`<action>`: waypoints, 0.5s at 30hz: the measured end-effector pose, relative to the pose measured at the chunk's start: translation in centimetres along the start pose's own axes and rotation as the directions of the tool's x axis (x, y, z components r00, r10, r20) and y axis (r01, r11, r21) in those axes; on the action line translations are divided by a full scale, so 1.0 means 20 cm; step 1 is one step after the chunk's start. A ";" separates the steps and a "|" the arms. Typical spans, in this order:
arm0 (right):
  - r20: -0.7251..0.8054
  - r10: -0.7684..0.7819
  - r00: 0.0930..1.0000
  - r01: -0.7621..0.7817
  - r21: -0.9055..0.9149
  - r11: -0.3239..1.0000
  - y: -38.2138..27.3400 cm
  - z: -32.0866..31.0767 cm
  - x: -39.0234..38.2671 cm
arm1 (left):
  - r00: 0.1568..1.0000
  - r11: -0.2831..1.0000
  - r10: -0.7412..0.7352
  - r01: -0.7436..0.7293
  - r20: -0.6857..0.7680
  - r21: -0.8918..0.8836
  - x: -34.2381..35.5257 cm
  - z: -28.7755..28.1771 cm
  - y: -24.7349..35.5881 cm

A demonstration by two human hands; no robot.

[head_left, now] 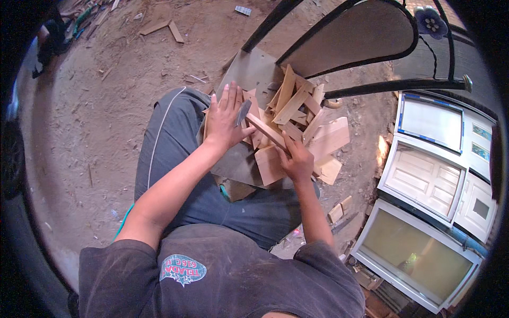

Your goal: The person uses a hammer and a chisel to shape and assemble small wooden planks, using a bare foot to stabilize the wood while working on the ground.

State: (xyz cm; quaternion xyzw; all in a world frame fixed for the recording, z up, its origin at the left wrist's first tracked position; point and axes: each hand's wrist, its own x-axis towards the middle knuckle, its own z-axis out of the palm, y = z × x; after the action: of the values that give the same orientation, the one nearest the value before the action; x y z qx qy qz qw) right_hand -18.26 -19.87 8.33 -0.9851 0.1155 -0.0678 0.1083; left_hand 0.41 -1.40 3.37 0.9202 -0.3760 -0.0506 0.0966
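Note:
My right hand (297, 158) is wrapped round the wooden handle of a hammer (265, 130). The hammer's dark metal head points up and left, close beside my left hand (225, 119). That left hand lies with its fingers stretched out over the left part of a grey chair seat (233, 163); what is under the palm is hidden. Right of the hammer, a heap of cut wood pieces (290, 106) covers the seat, some crossing each other. One broader wood block (269, 165) sits just below the hammer handle, near my right hand.
Beyond the heap rises the chair's black metal backrest (366, 37). White framed panels (424, 180) and a glazed frame (416, 254) stand at the right. Wood scraps (164, 31) lie on the dirt floor (106, 127). My legs (172, 138) flank the seat.

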 end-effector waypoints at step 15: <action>-0.013 -0.027 1.000 0.026 -0.060 0.998 0.04 0.01 0.00 | 0.994 0.999 -0.004 -0.001 -0.110 -0.050 0.01 0.06 -0.02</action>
State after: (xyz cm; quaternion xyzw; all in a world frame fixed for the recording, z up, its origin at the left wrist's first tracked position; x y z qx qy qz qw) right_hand -18.40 -20.66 7.90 -0.9888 0.1049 -0.0723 0.0772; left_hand 0.53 -1.43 2.22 0.9191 -0.3681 -0.0090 0.1401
